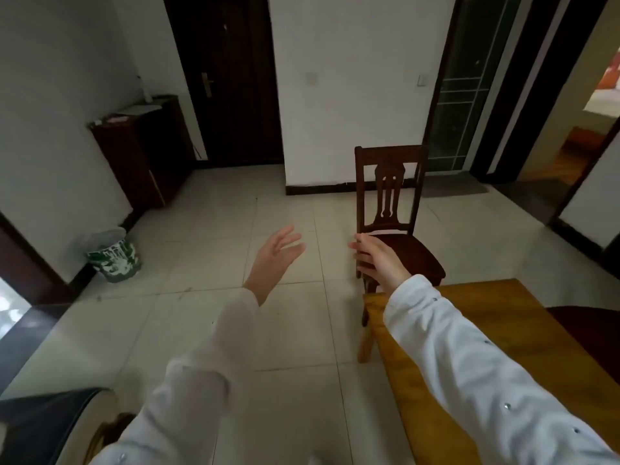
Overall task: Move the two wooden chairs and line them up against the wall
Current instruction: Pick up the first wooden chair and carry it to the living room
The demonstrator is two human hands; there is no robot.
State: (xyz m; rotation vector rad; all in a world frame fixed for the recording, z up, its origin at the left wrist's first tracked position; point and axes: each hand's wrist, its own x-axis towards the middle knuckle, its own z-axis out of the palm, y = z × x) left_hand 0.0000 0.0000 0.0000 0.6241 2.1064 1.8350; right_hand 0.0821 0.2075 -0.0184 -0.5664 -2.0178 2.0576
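Note:
A dark wooden chair (391, 196) with a carved back stands upright on the tiled floor, at the far end of a yellow wooden table (486, 330). Its seat faces me. My right hand (377, 258) is stretched out in front of the seat's left front corner, fingers spread, holding nothing. My left hand (273, 258) hovers open over the floor, left of the chair and apart from it. Part of a second dark chair (590, 333) shows at the right edge, beside the table. The white wall (352, 95) rises behind the first chair.
A dark cabinet (141, 152) stands against the left wall, with a green and white bin (112, 255) on the floor near it. A dark door (231, 78) is at the back, a glass door (469, 85) to the right. Tiled floor lies open between them.

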